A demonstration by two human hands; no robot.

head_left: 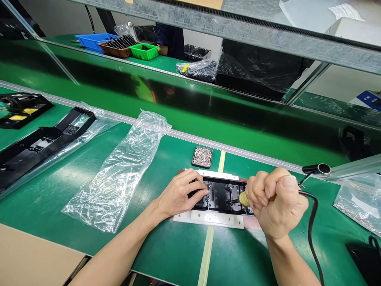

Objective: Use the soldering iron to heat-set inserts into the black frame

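A long black plastic housing (218,194) lies with its ribbed inside up between white fixture blocks (216,217). My left hand (183,190) is closed over the housing's left end, fingers bent inside its edge. Wrapped in a fist, thumb on top, my right hand (275,200) grips a corded tool that looks like a soldering iron, with a yellow collar (244,199). Its thin tip points left and down into the housing; exact contact is hard to see. Behind the housing sits a small square tray (202,157) full of tiny metal pieces.
A clear plastic bag (119,171) lies left of the hands, beside a long black part (44,139). The black cable (312,234) hangs at right, near a metal tube (323,169) and a bag of small pieces (360,202). A galvanised shelf (238,29) crosses overhead; another person (171,41) is behind.
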